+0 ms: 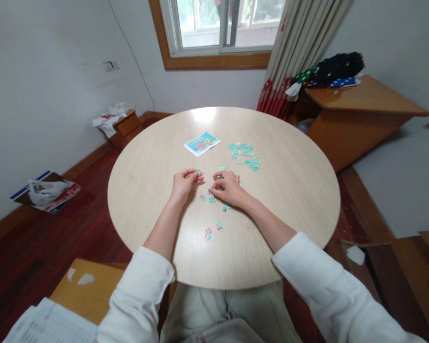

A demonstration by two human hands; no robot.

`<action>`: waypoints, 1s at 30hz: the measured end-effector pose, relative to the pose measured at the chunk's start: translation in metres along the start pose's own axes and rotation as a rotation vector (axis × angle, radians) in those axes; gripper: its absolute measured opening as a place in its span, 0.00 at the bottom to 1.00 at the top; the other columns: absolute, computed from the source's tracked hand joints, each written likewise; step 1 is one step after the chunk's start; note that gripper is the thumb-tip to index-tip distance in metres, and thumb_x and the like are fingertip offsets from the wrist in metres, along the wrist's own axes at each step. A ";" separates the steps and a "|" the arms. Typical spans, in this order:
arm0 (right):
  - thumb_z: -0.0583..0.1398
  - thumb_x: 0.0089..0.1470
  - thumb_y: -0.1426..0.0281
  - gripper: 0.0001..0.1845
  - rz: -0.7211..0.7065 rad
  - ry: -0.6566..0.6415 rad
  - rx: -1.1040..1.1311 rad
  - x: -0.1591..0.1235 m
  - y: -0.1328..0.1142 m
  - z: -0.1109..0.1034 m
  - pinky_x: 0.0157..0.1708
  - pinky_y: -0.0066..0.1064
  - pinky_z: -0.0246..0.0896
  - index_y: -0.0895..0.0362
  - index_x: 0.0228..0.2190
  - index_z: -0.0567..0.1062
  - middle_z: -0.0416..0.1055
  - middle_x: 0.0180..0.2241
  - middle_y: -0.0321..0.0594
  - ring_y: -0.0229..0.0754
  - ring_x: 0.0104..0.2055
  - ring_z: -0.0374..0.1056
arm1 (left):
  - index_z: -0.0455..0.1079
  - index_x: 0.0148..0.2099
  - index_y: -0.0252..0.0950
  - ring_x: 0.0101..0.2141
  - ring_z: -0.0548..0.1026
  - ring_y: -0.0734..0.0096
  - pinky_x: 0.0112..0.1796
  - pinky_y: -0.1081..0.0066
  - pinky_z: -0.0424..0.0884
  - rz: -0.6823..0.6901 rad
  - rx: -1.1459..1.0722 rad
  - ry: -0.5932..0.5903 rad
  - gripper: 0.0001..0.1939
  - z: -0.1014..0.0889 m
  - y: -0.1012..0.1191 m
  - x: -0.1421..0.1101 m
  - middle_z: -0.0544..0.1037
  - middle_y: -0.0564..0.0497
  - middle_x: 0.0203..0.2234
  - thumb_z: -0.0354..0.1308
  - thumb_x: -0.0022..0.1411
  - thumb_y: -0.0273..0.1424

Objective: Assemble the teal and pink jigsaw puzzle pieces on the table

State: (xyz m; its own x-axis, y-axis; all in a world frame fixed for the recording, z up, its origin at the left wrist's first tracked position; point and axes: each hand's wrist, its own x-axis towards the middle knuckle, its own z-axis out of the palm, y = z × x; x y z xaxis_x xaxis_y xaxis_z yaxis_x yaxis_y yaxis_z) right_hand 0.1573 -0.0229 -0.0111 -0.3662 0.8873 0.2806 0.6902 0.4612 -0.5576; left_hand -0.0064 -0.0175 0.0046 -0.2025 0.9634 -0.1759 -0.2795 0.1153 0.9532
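Observation:
Between thumb and fingers, my left hand point(185, 185) pinches a small pink and teal puzzle piece point(199, 173) just above the table. My right hand point(229, 187) is lowered over a group of pieces, its fingers curled and its thumb and fingertips at a dark purple puzzle piece point(210, 191). Part of that group is hidden under the right hand. Near it lie a pink piece point(202, 197), a teal piece point(212, 200) and a brownish teal piece point(227, 208). Closer to me are two pink and teal clusters, one point(208, 233) left of the other point(219, 226).
A round light wood table point(139, 190) carries all the pieces. Toward its far side lie a colourful picture card point(202, 143) and a spread of teal pieces point(245, 155). A wooden cabinet point(364, 109) with cloths stands at the right, and papers point(50, 324) lie lower left.

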 end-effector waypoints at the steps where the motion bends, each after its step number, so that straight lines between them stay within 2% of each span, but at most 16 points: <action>1: 0.64 0.48 0.69 0.08 0.007 0.000 -0.001 0.000 -0.001 0.000 0.48 0.45 0.49 0.54 0.20 0.76 0.71 0.44 0.41 0.48 0.49 0.60 | 0.66 0.31 0.30 0.23 0.75 0.75 0.38 0.64 0.76 -0.003 -0.002 -0.001 0.05 0.000 0.000 0.000 0.76 0.51 0.21 0.60 0.52 0.21; 10: 0.65 0.47 0.68 0.07 0.019 0.015 -0.003 -0.001 -0.004 0.001 0.50 0.46 0.47 0.54 0.20 0.76 0.70 0.45 0.41 0.49 0.51 0.60 | 0.67 0.30 0.29 0.23 0.75 0.75 0.36 0.66 0.75 0.007 -0.003 -0.001 0.04 0.001 0.001 -0.001 0.75 0.51 0.20 0.60 0.52 0.20; 21: 0.65 0.47 0.68 0.08 0.037 0.009 0.005 -0.001 -0.006 0.000 0.50 0.46 0.46 0.55 0.19 0.75 0.70 0.45 0.41 0.49 0.51 0.59 | 0.68 0.28 0.30 0.23 0.74 0.76 0.35 0.69 0.74 0.030 -0.002 -0.029 0.08 -0.001 -0.003 0.002 0.74 0.53 0.20 0.66 0.45 0.25; 30: 0.66 0.46 0.68 0.09 0.027 0.034 -0.013 -0.002 -0.007 0.000 0.50 0.47 0.47 0.55 0.18 0.74 0.69 0.46 0.41 0.50 0.51 0.59 | 0.71 0.28 0.30 0.23 0.73 0.77 0.33 0.71 0.72 0.039 0.069 -0.023 0.09 -0.003 -0.004 0.004 0.74 0.53 0.21 0.67 0.43 0.26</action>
State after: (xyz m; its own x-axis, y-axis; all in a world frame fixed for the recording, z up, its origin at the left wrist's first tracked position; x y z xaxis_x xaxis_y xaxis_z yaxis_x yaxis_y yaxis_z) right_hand 0.1529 -0.0277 -0.0082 -0.3263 0.8990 0.2922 0.7076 0.4373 -0.5551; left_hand -0.0086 -0.0151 -0.0008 -0.1896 0.9727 -0.1335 -0.2068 0.0934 0.9739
